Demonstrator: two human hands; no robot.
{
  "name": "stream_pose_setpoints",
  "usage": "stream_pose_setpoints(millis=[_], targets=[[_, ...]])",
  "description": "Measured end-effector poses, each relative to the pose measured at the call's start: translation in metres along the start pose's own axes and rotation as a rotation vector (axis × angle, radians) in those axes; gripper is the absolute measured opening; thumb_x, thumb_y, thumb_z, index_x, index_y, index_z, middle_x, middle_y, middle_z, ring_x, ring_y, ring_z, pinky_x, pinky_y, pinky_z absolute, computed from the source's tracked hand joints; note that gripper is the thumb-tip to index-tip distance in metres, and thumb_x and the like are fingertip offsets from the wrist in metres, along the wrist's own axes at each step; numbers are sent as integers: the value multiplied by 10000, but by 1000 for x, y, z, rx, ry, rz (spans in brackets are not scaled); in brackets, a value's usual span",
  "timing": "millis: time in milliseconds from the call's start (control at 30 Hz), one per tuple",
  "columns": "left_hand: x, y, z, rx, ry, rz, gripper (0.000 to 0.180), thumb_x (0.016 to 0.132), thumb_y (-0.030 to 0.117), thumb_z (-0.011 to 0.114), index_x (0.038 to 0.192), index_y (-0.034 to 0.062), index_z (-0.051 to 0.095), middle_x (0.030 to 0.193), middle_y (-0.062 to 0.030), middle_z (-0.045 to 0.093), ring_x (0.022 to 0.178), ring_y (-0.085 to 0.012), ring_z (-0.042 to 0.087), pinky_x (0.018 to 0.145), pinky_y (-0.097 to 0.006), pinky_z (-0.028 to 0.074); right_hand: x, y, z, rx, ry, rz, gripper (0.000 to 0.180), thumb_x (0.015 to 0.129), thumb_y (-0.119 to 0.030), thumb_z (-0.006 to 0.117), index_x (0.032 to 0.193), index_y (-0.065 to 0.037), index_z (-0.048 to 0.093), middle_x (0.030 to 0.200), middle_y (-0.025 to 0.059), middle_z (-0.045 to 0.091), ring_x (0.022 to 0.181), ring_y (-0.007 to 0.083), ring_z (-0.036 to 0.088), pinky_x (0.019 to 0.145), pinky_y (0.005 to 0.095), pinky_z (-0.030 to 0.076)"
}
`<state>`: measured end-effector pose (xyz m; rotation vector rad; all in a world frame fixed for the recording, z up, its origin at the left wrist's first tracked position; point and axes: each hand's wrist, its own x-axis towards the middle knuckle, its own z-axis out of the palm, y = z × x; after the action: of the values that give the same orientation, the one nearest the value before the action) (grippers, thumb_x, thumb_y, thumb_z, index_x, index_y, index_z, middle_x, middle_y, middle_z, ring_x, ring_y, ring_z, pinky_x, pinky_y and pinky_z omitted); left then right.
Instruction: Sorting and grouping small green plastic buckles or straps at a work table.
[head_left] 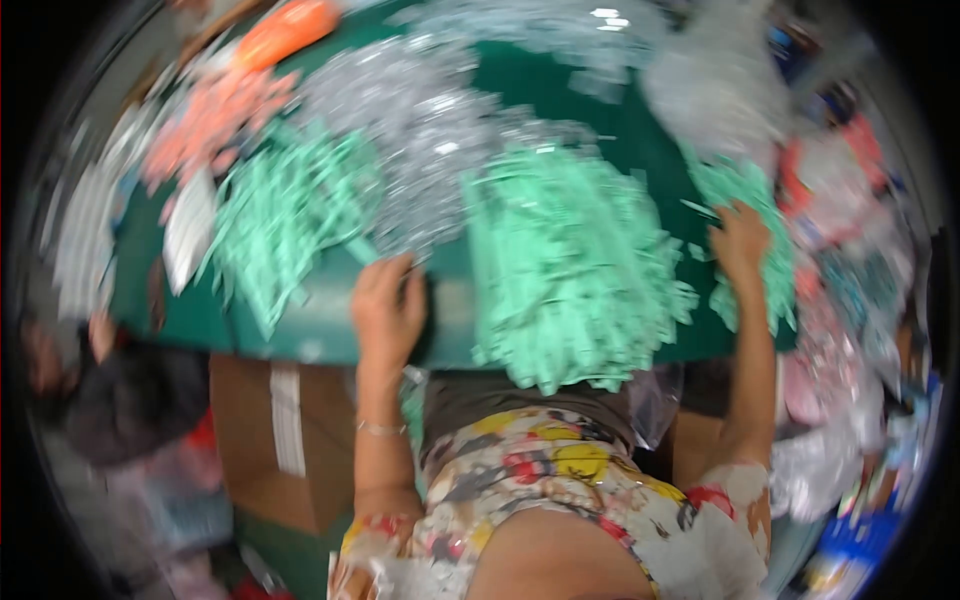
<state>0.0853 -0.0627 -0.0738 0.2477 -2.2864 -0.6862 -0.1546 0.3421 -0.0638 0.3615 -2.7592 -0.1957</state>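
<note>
Both hands, left hand [388,305] and right hand [741,240], rest on blurred mint-green pieces [570,265]; fingers' grip unclear.

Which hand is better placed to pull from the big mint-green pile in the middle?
Left, probably. The left hand rests at the table's near edge, right beside the big mint-green pile. The right hand is further out, on a smaller green pile at the right side. Motion blur limits certainty.

Single head-worn fisheye view, looking steeply down from above onto a green table [300,330] close below; own forearms entering from the lower edge, straight edges bending toward the dark round rim, whole picture motion-blurred.
</note>
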Motion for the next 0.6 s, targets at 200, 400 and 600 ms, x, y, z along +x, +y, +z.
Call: stream_pose_setpoints(millis=[200, 400, 600], targets=[[-1, -14, -31, 165, 2, -112, 165, 694, 53, 668, 852, 39, 623, 792, -102, 580, 743, -276, 553, 635, -367, 450, -17, -3, -15, 191, 162, -197, 317, 756, -137, 631, 1071, -130, 596, 1205, 111, 505, 1122, 303, 456, 895, 432, 378], [-9, -19, -43, 222, -84, -169, 211, 671, 82, 698, 869, 57, 630, 811, -79, 566, 785, -265, 546, 653, -362, 447, -37, -39, -40, 467, 146, -259, 214, 800, -70, 585, 1011, -40, 601, 1136, 122, 551, 1074, 297, 494, 926, 363, 376], [-10, -16, -52, 229, -172, -210, 239, 672, 90, 705, 895, 64, 625, 840, -86, 565, 829, -262, 554, 678, -355, 453, -57, -68, -45, 642, 217, -260, 153, 793, -24, 582, 940, -24, 622, 1037, 110, 594, 995, 268, 535, 883, 344, 407]])
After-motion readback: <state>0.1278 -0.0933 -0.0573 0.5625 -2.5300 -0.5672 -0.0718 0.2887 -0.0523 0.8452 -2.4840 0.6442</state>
